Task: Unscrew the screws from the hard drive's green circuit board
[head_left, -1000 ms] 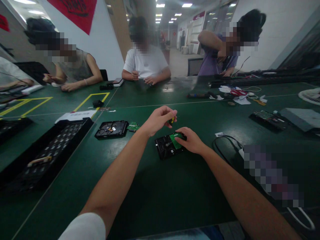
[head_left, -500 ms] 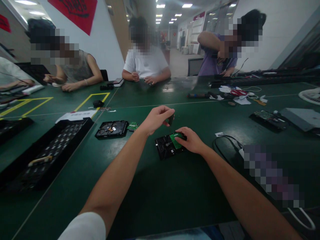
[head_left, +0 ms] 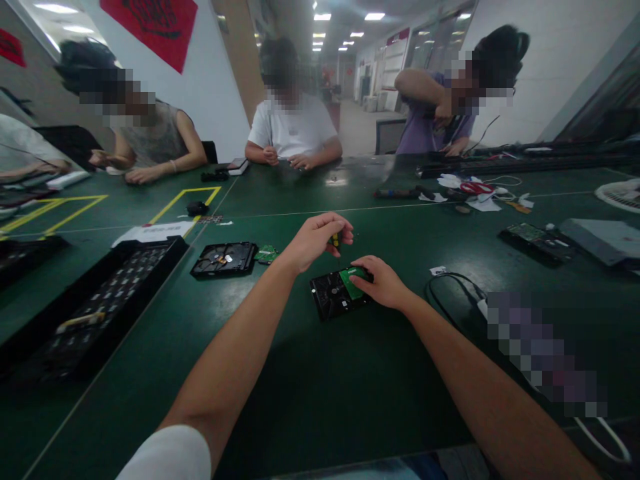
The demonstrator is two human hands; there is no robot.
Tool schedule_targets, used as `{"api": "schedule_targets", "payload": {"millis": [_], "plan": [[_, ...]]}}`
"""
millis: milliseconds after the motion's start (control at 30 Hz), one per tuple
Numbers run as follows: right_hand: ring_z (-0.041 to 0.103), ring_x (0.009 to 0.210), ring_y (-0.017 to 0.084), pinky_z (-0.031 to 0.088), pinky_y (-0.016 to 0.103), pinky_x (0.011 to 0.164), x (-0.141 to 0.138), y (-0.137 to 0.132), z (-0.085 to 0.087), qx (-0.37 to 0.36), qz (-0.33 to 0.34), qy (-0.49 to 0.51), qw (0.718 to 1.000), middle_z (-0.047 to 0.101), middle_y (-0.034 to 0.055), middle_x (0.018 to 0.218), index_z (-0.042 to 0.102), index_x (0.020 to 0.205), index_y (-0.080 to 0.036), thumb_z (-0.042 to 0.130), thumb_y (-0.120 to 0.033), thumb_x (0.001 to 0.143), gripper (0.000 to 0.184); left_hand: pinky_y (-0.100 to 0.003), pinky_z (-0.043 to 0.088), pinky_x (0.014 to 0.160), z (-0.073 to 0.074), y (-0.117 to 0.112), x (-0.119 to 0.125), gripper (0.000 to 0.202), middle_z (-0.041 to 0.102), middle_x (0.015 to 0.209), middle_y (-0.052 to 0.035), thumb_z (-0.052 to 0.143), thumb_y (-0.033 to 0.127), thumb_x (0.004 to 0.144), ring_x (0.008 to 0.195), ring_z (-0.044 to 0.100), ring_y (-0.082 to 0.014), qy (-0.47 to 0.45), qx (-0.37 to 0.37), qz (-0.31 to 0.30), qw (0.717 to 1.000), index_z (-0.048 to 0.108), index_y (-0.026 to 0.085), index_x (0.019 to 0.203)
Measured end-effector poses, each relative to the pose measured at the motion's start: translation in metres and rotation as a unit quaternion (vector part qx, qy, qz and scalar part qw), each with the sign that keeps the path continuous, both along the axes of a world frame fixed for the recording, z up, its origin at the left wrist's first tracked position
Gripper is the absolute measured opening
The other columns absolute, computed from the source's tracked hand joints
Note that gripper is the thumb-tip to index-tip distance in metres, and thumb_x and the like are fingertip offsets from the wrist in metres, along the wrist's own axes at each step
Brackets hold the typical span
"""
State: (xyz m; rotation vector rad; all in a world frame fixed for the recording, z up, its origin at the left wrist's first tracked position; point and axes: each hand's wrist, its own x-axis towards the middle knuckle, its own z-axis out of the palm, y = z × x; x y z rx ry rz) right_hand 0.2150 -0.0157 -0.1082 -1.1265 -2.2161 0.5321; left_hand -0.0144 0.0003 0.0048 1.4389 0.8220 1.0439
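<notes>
A black hard drive (head_left: 330, 300) lies on the green table in front of me, with a green circuit board (head_left: 350, 283) on its upper right part. My left hand (head_left: 323, 237) is closed on a small screwdriver (head_left: 336, 240) with a yellow and black handle. Its thin shaft points down to the far edge of the drive; whether the tip touches a screw I cannot tell. My right hand (head_left: 383, 283) rests on the drive's right side, thumb on the board and fingers curled round the far edge, gripping it.
To the left lie a second hard drive (head_left: 223, 259), a loose green circuit board (head_left: 267, 253) and a long black tray (head_left: 150, 267). A cable (head_left: 453, 277) and another drive (head_left: 537, 240) are on the right. Several people sit across the table (head_left: 280, 407).
My left fingers have shifted round the screwdriver, and its yellow and black handle now shows. My right hand and the hard drive stay in place.
</notes>
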Motion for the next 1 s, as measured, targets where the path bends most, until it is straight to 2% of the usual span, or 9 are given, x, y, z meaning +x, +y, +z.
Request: {"api": "schedule_targets", "payload": {"millis": [100,200,300,433,533,600,733,833,1000], "plan": [[0.064,0.116,0.029,0.052,0.048,0.101,-0.0001,-0.0004,0.0004,0.004,0.002,0.000,1.000,0.069,0.0110,0.125,0.069,0.127,-0.024,0.069,-0.037,0.098,0.032,-0.024,0.057,0.059,-0.0009,0.0018,-0.0022,0.027,0.074,0.095,-0.0101,0.060,0.040,0.098,0.088,0.072,-0.0200,-0.019,-0.013,-0.016,1.000,0.072,0.016,0.097],[0.064,0.116,0.029,0.052,0.048,0.101,-0.0001,-0.0009,0.0010,0.007,-0.001,-0.003,1.000,0.069,0.0113,0.125,0.069,0.127,-0.023,0.069,-0.038,0.098,0.032,-0.027,0.060,0.064,-0.0011,0.0025,-0.0038,0.027,0.074,0.101,-0.0116,0.060,0.039,0.097,0.093,0.073,-0.0220,-0.034,-0.024,-0.035,0.998,0.074,0.016,0.103],[0.064,0.115,0.028,0.053,0.047,0.098,0.0000,-0.0012,0.0016,0.003,-0.001,-0.006,1.000,0.068,0.0114,0.125,0.068,0.127,-0.023,0.068,-0.039,0.099,0.033,-0.026,0.059,0.063,-0.0012,0.0023,-0.0044,0.028,0.074,0.101,-0.0113,0.066,0.041,0.095,0.092,0.071,-0.0208,-0.010,0.000,-0.017,1.000,0.073,0.016,0.104],[0.064,0.116,0.028,0.053,0.047,0.097,0.0002,-0.0017,0.0025,-0.008,-0.002,-0.009,1.000,0.068,0.0118,0.127,0.068,0.128,-0.022,0.068,-0.039,0.099,0.033,-0.023,0.056,0.062,-0.0019,0.0018,-0.0050,0.033,0.072,0.095,-0.0078,0.077,0.047,0.090,0.084,0.067,-0.0165,0.040,0.055,0.012,0.998,0.073,0.016,0.097],[0.063,0.117,0.028,0.053,0.047,0.097,0.0007,-0.0024,0.0033,-0.014,-0.005,-0.010,1.000,0.067,0.0118,0.129,0.067,0.128,-0.022,0.067,-0.040,0.099,0.034,-0.022,0.054,0.062,-0.0007,0.0009,-0.0051,0.032,0.072,0.095,-0.0071,0.077,0.047,0.089,0.083,0.066,-0.0155,0.060,0.071,0.020,0.995,0.076,0.016,0.097],[0.063,0.118,0.028,0.053,0.047,0.097,0.0008,-0.0027,0.0036,-0.015,-0.004,-0.010,1.000,0.067,0.0120,0.129,0.067,0.128,-0.022,0.067,-0.040,0.100,0.034,-0.021,0.054,0.062,0.0014,-0.0003,-0.0048,0.029,0.074,0.099,-0.0082,0.075,0.044,0.090,0.085,0.066,-0.0161,0.055,0.062,0.012,0.996,0.078,0.017,0.101],[0.063,0.118,0.028,0.052,0.047,0.099,0.0005,-0.0027,0.0032,-0.012,-0.004,-0.006,1.000,0.067,0.0110,0.128,0.068,0.128,-0.024,0.068,-0.041,0.099,0.033,-0.025,0.058,0.064,0.0058,-0.0031,-0.0035,0.026,0.075,0.103,-0.0113,0.068,0.036,0.094,0.091,0.071,-0.0197,0.001,-0.004,-0.025,1.000,0.076,0.016,0.109],[0.063,0.117,0.028,0.052,0.048,0.099,-0.0001,-0.0025,0.0025,-0.013,-0.009,-0.006,1.000,0.067,0.0109,0.128,0.069,0.128,-0.024,0.068,-0.040,0.099,0.033,-0.027,0.059,0.065,0.0061,-0.0036,-0.0026,0.026,0.076,0.106,-0.0129,0.064,0.036,0.097,0.095,0.073,-0.0211,-0.017,-0.021,-0.034,0.999,0.074,0.016,0.110],[0.064,0.116,0.028,0.052,0.048,0.100,-0.0005,-0.0020,0.0020,-0.004,-0.002,-0.001,1.000,0.068,0.0109,0.126,0.069,0.127,-0.024,0.069,-0.038,0.099,0.032,-0.023,0.056,0.061,0.0003,-0.0013,-0.0001,0.026,0.073,0.095,-0.0092,0.075,0.039,0.093,0.080,0.068,-0.0148,0.041,0.054,0.019,0.998,0.069,0.014,0.095]]}}
